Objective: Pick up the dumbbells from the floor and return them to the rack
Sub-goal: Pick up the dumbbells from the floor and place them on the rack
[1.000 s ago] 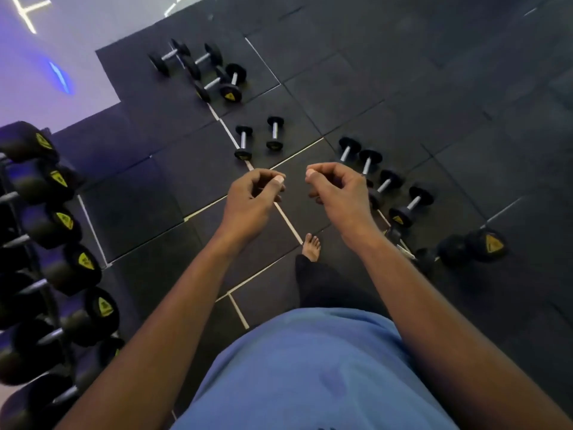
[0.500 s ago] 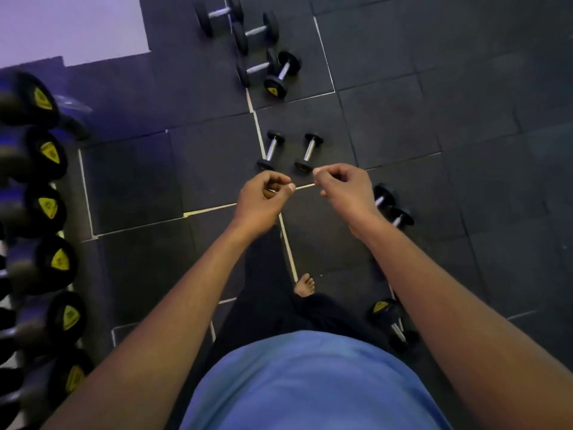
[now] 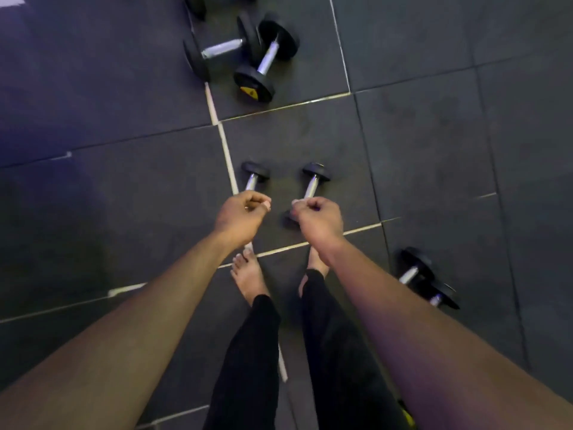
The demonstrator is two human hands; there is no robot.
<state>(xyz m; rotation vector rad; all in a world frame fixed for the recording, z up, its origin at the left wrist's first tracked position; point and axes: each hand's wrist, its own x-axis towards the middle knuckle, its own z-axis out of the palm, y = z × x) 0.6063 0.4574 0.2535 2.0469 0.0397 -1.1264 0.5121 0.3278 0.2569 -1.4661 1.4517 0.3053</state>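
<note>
Two small black dumbbells with chrome handles lie side by side on the dark rubber floor: the left small dumbbell [image 3: 253, 179] and the right small dumbbell [image 3: 313, 180]. My left hand [image 3: 242, 214] and my right hand [image 3: 319, 218] hover over their near ends as loose fists with nothing in them. Each hand hides the near half of the dumbbell below it. My bare feet stand just behind the pair. The rack is out of view.
Two larger dumbbells [image 3: 223, 50] [image 3: 266, 63] lie crossed farther ahead, one with a yellow logo. Another pair of dumbbells [image 3: 417, 272] lies on the floor to my right, close to my right foot. Pale seams divide the floor tiles.
I have stepped forward and looked down. The rack has slid out of view on the left, and the small pair now lies directly under my fists. Both hands stay closed and hold nothing.
</note>
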